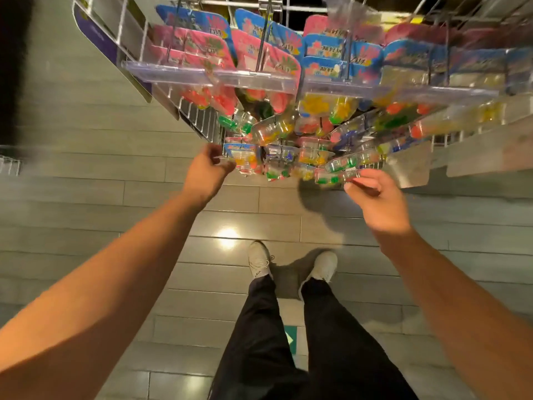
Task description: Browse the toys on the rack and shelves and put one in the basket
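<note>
Warm dim light, floor point(86, 183) glare, motion blur

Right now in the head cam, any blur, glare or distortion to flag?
Head view: motion blur smears the right hand and the toy packs on the rack; the left hand is sharper. A ceiling-light glare spot sits on the floor tiles. Wide-angle distortion bends the shelf rail and stretches both forearms. The top-left corner is dark.

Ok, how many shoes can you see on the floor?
2. The left shoe and the right shoe stand side by side on the floor tiles, below the toy rack. None seem hidden.
</note>
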